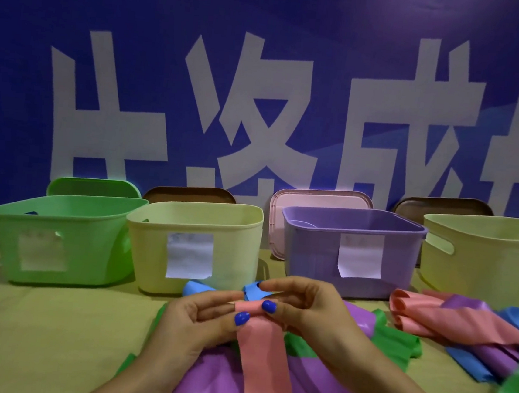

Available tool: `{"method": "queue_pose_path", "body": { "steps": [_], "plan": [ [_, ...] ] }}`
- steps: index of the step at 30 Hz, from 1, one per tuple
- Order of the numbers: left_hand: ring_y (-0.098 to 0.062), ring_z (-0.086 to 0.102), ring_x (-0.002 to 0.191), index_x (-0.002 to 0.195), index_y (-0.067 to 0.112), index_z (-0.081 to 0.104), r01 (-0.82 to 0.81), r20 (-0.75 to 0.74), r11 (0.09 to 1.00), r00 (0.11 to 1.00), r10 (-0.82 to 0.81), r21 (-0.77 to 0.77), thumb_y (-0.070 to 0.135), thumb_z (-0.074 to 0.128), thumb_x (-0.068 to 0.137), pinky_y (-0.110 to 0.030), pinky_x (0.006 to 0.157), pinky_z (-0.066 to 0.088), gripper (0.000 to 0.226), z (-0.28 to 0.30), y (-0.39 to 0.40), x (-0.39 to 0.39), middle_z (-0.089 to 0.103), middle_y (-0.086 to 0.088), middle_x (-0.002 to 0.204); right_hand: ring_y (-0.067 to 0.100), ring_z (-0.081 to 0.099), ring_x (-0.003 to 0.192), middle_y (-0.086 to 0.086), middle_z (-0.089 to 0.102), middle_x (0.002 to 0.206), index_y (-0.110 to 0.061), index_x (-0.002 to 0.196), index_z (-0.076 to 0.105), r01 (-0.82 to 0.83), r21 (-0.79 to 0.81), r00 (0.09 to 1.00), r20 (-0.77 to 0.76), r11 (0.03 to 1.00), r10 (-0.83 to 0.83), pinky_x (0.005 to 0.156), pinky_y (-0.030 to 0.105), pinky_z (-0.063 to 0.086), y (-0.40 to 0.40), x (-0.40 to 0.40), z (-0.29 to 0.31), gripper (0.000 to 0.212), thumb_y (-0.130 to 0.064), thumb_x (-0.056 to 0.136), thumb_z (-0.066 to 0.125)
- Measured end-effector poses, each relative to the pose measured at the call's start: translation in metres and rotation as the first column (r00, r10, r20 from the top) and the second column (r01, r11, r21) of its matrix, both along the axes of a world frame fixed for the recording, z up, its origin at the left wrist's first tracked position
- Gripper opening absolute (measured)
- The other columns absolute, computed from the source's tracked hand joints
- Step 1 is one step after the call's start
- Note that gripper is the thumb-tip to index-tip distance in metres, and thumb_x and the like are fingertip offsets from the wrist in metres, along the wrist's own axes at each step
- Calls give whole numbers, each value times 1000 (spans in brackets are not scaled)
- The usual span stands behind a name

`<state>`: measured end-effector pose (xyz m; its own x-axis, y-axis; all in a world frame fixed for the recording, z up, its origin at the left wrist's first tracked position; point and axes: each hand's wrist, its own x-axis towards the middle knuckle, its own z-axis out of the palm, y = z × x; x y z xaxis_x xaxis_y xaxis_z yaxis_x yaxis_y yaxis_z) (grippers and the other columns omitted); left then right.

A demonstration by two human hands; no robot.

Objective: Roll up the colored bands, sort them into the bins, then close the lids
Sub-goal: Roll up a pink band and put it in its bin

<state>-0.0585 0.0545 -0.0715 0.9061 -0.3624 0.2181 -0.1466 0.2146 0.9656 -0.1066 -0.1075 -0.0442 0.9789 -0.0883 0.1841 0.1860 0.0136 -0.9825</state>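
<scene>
A pink band (264, 361) hangs from both my hands down toward the camera. My left hand (198, 320) and my right hand (304, 308) pinch its top end between thumbs and fingers, just in front of the yellow bin (199, 219). Purple bands (212, 378), green bands (396, 342) and a blue band (195, 288) lie under and behind my hands. Across the back stand a green bin (58, 227), the yellow bin, a purple bin (355, 237) and a second yellow bin (484, 249), all without lids on.
Lids lean behind the bins: a green lid (91, 186), a brown lid (189, 192), a pink lid (315, 198) and another brown lid (441, 206). A heap of pink, purple, blue and green bands (461, 329) lies on the right of the tan table (32, 333).
</scene>
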Motion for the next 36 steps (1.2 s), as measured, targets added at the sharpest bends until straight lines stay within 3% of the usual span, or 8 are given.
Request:
{"method": "queue_pose_path", "body": {
  "steps": [7,14,18,21,25,29,33,36],
  "plan": [
    [-26,71,70,75,1,76,-13,-3,999,1000,13,-46,5,73,53,-27,57,58,23,2,0,-3,71,-26,84,22,61,78,17,69,89,-6,94,69,-93,3,995,-42,996,93,61,18,51,-3,0,0,15,1,82,64],
    [-25,71,70,77,8,78,48,-8,999,999,-48,-25,0,91,43,-24,56,56,37,1,2,-3,72,-24,84,6,61,56,7,67,72,-3,87,69,-66,-93,996,-60,993,61,54,16,50,-4,-2,3,8,1,83,64],
    [-24,70,62,73,1,76,111,-55,993,992,-112,-26,5,75,58,-25,50,55,16,4,1,-5,71,-24,80,7,61,60,7,69,76,-10,87,69,-43,-130,999,-25,991,40,54,14,47,-1,-3,5,14,3,83,65],
    [-26,71,68,78,-1,75,84,-35,995,996,-86,-53,14,77,58,-26,55,57,25,2,2,-1,70,-28,86,3,62,58,3,69,73,-10,85,69,-31,-114,999,-12,993,30,52,13,45,0,-2,4,13,2,82,66],
    [-25,71,77,81,6,77,40,31,998,999,-39,-47,35,97,21,-26,63,58,69,-4,3,4,72,-22,89,4,57,50,2,65,62,-4,79,70,-22,-69,998,-53,997,18,49,14,44,-1,-5,5,1,-5,80,70],
    [-24,71,78,83,8,78,31,22,998,999,-30,-52,33,97,15,-24,64,56,75,-8,3,6,72,-22,89,2,50,44,-3,60,55,-1,87,69,-23,-126,993,-115,992,9,48,14,44,-2,-5,5,9,-7,81,70],
    [-28,71,69,85,-3,74,77,-56,995,995,-81,-70,13,94,44,-27,55,57,48,-4,3,3,70,-28,89,5,52,47,7,61,67,-2,86,67,-17,-78,996,-88,997,10,47,14,44,-1,-5,7,7,2,81,68],
    [-27,69,57,83,-11,68,58,-69,995,996,-63,-76,5,72,59,-27,47,55,30,-2,2,1,68,-30,78,15,55,61,13,63,77,-3,87,67,-15,-74,996,-88,997,9,50,15,47,-2,-3,5,11,3,79,69]
  ]
}}
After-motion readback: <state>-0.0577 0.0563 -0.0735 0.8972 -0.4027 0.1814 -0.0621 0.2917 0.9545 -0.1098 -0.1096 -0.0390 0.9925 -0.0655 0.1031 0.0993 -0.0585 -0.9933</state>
